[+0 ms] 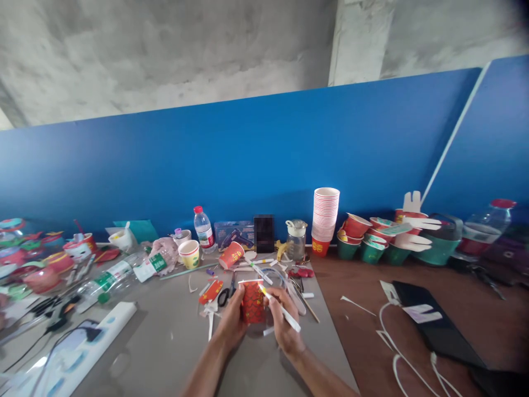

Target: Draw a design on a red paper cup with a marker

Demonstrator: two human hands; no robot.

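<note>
My left hand (232,318) is closed round the left side of a red paper cup (252,304) with a yellow pattern, its white rim at the top. In my right hand (286,331) is a white marker pen (289,317) with a yellow tip. That tip is at the cup's upper right edge; whether it touches cannot be made out. Black-handled scissors (223,297) lie just left of the cup, near red cut paper pieces (211,292). Another marker with a green end (261,272) lies behind the cup.
A tall stack of paper cups (325,220) stands at the back right, beside red and green cup crafts (359,234). Further left are a water bottle (203,229), a tipped red cup (231,255) and a white power strip (93,350). A dark tablet (436,322) with white cables lies right.
</note>
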